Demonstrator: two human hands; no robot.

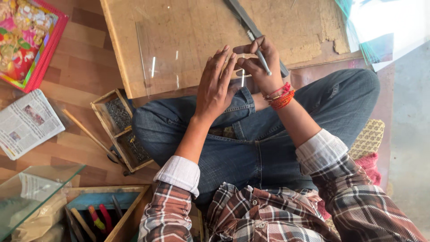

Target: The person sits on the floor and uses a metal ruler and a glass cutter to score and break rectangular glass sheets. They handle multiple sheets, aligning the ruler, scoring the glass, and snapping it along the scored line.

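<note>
Fingers [260, 49] of my right hand [257, 62] pinch a slim glass cutter [262, 60], its tip over the clear glass sheet [179, 54] on the wooden board [188, 27]. My left hand [216, 83] rests flat, fingers straight and close together, on the sheet's near edge. Both wrists hover above my crossed knees. A metal ruler [244, 18] lies farther off; a small wooden tray [120, 127] sits left.

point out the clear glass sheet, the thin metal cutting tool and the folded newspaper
clear glass sheet [179, 58], head view, on its middle over the board
thin metal cutting tool [263, 60], head view, on its shaft in the right hand [262, 67]
folded newspaper [27, 123], head view, on its middle
</note>
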